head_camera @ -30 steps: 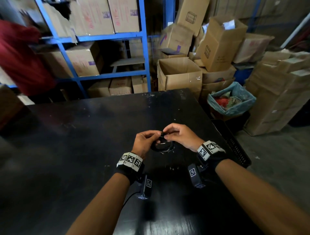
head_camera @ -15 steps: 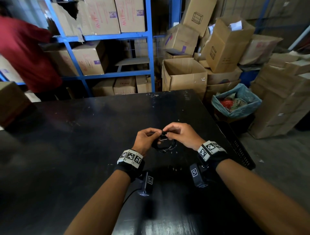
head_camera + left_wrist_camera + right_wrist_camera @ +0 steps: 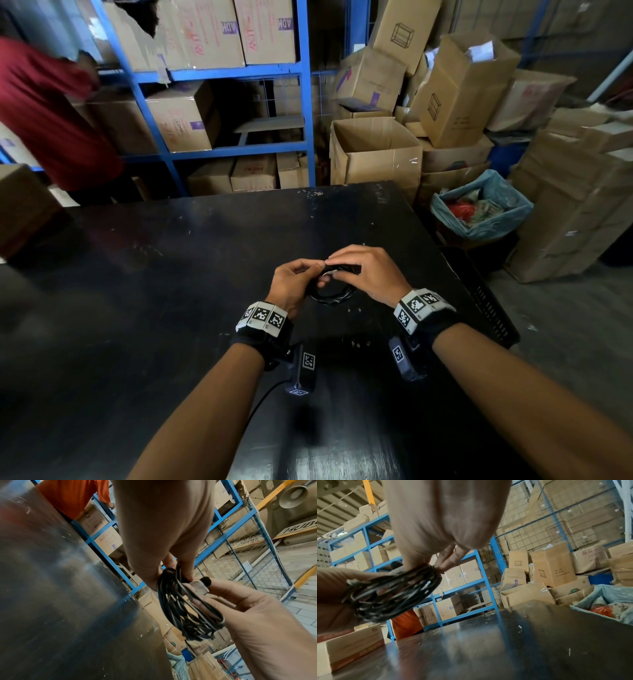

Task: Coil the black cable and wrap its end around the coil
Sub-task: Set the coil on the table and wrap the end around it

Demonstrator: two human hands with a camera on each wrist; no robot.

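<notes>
The black cable (image 3: 330, 296) is wound into a small coil and held just above the black table (image 3: 171, 274) between both hands. My left hand (image 3: 317, 274) pinches one side of the coil (image 3: 181, 615), and its fingertips (image 3: 178, 573) close on the strands. From the right, my right hand (image 3: 337, 265) pinches the top of the coil (image 3: 393, 592) with its fingertips (image 3: 436, 566). A silvery plug with a black tip (image 3: 199, 586) lies against the coil by the right hand's fingers. The loose end's path is hidden by the fingers.
A cardboard box (image 3: 20, 205) sits on the table's far left. A person in a red shirt (image 3: 51, 120) stands at the blue shelving (image 3: 305, 102) behind. Open boxes (image 3: 376, 154), a blue-lined bin (image 3: 479, 205) and a black crate (image 3: 486, 301) stand right of the table.
Both hands stay together on the coil. The right hand's fingers have shifted across the top of it. The person in red has moved further into view.
</notes>
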